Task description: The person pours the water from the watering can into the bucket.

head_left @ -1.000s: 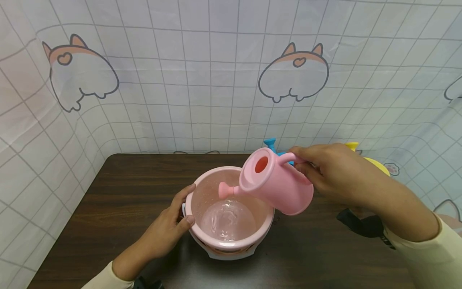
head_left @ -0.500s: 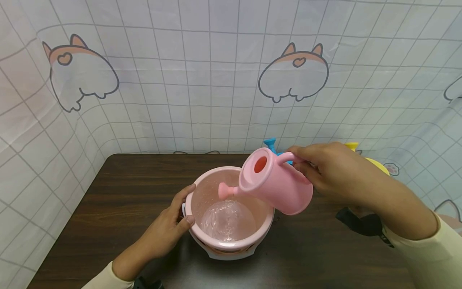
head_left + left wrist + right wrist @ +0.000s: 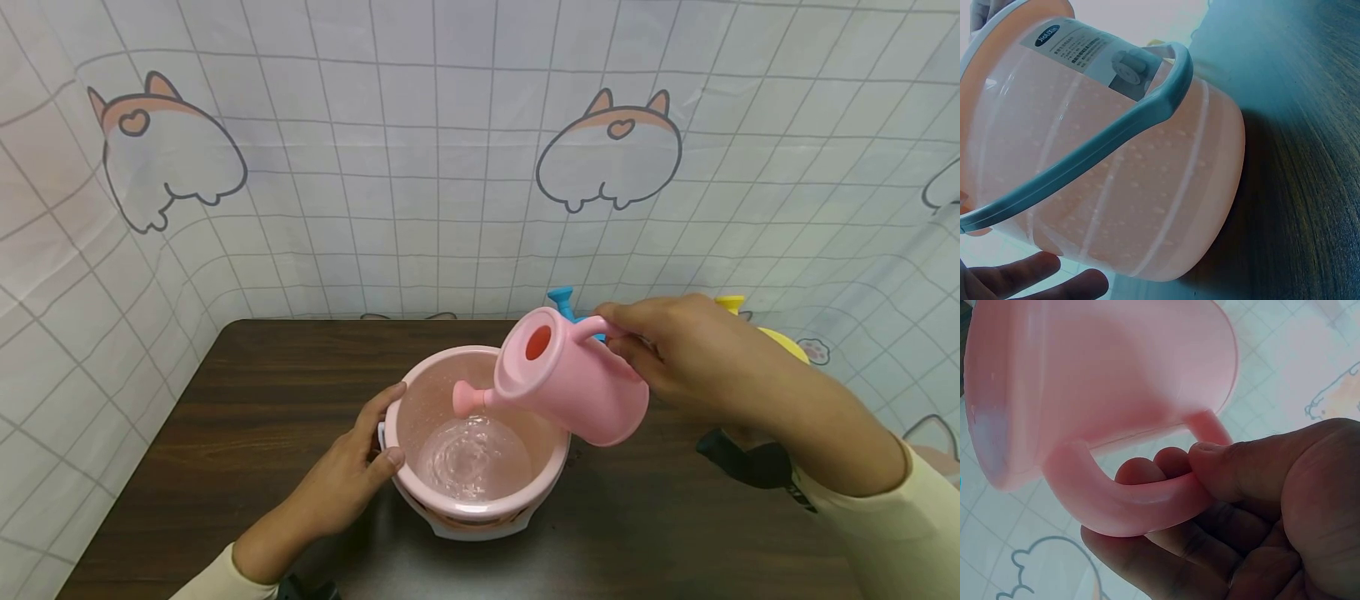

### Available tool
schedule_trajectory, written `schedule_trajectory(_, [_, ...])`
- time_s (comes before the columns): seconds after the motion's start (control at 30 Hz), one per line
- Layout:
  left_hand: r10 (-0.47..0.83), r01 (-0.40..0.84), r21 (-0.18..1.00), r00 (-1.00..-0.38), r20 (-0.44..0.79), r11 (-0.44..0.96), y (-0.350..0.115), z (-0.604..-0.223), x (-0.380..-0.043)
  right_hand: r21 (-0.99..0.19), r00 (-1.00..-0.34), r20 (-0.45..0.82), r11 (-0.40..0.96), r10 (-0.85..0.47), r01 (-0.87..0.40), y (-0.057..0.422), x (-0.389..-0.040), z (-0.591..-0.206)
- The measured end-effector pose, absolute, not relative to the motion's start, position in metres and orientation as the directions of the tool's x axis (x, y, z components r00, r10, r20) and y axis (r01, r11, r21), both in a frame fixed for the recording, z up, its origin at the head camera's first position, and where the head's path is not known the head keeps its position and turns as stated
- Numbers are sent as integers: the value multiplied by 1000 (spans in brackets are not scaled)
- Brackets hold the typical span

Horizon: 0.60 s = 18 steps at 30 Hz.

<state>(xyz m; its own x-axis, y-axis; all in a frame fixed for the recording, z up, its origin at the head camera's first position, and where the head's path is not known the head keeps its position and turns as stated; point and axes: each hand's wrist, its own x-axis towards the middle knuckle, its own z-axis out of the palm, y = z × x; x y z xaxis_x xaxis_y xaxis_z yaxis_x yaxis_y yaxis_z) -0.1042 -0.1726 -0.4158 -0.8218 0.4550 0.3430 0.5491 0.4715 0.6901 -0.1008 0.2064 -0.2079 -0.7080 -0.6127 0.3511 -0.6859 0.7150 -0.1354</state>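
Observation:
My right hand (image 3: 686,350) grips the handle (image 3: 1141,503) of a pink watering can (image 3: 573,387), fingers and thumb wrapped round it in the right wrist view. The can is tilted left, and its spout head (image 3: 469,398) points down over a pale pink bucket (image 3: 480,506). Rippled water (image 3: 472,462) covers the bucket's bottom. My left hand (image 3: 348,471) holds the bucket's left rim, with the thumb at the near side and a finger farther round. In the left wrist view, a bail handle (image 3: 1104,142) and a printed label (image 3: 1085,53) show on the bucket's outside.
Behind the can, a blue spout (image 3: 560,297) peeks out, its body mostly hidden. A yellow object (image 3: 783,343) with a similar spout sits partly behind the right forearm. The bucket stands on a dark wooden table (image 3: 262,400), with a tiled-pattern curtain (image 3: 450,250) along its back.
The ripples on the water have shifted. The watering can has moved very slightly to the left with the right hand; the left hand and bucket stay put.

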Motion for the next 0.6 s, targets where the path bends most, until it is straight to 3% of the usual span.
schedule_trajectory(0.6, [459, 547, 691, -822, 337, 473, -174, -416, -104, -133, -738, 295, 739, -607, -660, 203, -100, -205])
